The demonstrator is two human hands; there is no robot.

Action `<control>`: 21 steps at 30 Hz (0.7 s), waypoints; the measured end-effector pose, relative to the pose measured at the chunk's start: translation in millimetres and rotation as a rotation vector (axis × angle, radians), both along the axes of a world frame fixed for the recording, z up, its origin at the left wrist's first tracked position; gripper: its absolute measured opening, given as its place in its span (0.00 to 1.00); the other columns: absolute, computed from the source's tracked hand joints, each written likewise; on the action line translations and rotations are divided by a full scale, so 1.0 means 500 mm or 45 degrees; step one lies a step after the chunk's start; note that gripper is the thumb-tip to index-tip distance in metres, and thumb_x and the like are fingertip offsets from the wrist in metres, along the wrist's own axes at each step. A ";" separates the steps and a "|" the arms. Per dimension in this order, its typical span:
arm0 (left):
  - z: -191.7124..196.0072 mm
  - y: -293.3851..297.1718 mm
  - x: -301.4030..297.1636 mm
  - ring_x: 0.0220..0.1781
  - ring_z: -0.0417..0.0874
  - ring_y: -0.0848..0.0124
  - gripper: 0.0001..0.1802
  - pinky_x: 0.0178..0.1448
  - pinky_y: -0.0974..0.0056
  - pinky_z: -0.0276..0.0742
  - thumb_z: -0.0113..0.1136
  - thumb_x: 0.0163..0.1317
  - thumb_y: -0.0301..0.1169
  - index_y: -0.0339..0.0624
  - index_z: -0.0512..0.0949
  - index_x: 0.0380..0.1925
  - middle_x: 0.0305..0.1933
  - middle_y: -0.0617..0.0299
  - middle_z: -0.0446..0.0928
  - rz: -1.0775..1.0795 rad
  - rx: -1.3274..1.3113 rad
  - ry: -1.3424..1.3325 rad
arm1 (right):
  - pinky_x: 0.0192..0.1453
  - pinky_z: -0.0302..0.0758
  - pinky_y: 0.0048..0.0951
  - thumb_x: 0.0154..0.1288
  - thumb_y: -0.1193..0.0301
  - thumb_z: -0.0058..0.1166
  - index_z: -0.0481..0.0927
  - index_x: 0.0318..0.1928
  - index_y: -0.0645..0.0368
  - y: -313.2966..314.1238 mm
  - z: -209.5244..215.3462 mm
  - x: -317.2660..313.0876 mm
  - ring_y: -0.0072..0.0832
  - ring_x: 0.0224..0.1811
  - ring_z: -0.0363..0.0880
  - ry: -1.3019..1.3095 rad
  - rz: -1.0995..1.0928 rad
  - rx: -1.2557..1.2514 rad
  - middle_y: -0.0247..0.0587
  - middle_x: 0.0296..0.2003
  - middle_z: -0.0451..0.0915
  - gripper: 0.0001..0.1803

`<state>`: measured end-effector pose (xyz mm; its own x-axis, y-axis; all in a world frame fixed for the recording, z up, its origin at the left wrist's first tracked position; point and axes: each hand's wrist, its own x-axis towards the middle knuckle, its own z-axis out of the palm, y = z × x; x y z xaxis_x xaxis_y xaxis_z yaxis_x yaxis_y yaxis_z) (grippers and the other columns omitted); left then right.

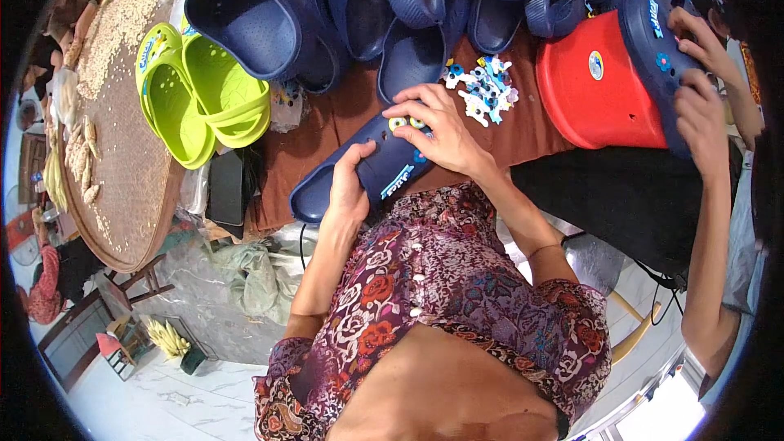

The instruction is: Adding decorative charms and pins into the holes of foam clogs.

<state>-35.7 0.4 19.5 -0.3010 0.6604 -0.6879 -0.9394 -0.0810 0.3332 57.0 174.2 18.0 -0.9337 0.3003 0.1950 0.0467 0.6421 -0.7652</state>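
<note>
Holding a navy clog (371,171) at the near edge of the table, just in front of a floral shirt (441,278), with the heel end toward the lower left and the toe toward the upper right. Clasping the side of the clog with the left hand (351,188), with the thumb on top by the foot opening and the other fingers mostly hidden. Curving the right hand (433,131) over the toe, close to yellow charms (398,123); cannot tell whether pinching a charm or only pressing down. On the same toe, also showing a flower charm (419,155) and a pale blue tag (398,182). Just beyond the right hand, on brown cloth (531,126), a heap of loose charms (488,90). Along the far side, more navy clogs (253,20); to the left, lime-green clogs (224,86) near a woven tray (131,171) of pale kernels (114,16). On the right, against a red tub (572,98), another navy clog (649,57) under a co-worker's hands (702,114).
</note>
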 end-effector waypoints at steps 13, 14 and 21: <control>-0.004 0.020 -0.030 0.47 0.84 0.59 0.19 0.57 0.54 0.79 0.58 0.62 0.37 0.36 0.76 0.47 0.48 0.51 0.82 0.106 -0.067 0.063 | 0.49 0.74 0.33 0.65 0.77 0.53 0.81 0.42 0.60 0.064 -0.032 0.104 0.38 0.43 0.79 0.041 -0.798 -0.122 0.44 0.37 0.80 0.07; -0.002 0.019 -0.032 0.47 0.84 0.59 0.19 0.57 0.54 0.79 0.58 0.62 0.37 0.36 0.76 0.47 0.48 0.51 0.82 0.103 -0.067 0.061 | 0.48 0.74 0.36 0.64 0.77 0.53 0.81 0.41 0.60 0.073 -0.044 0.129 0.40 0.42 0.79 -0.070 -0.835 0.026 0.45 0.36 0.79 0.07; 0.012 0.023 -0.042 0.49 0.83 0.58 0.17 0.59 0.53 0.78 0.57 0.62 0.37 0.36 0.77 0.46 0.48 0.51 0.82 0.127 -0.067 0.007 | 0.43 0.69 0.44 0.60 0.71 0.60 0.78 0.46 0.56 0.089 -0.114 0.209 0.44 0.43 0.77 -0.405 -0.811 0.650 0.44 0.40 0.77 0.13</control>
<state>-56.9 11.8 25.5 -0.3675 0.5901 -0.7189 -0.9256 -0.1563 0.3448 161.4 218.5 -39.0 -0.6513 0.7302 0.2063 0.6753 0.6818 -0.2812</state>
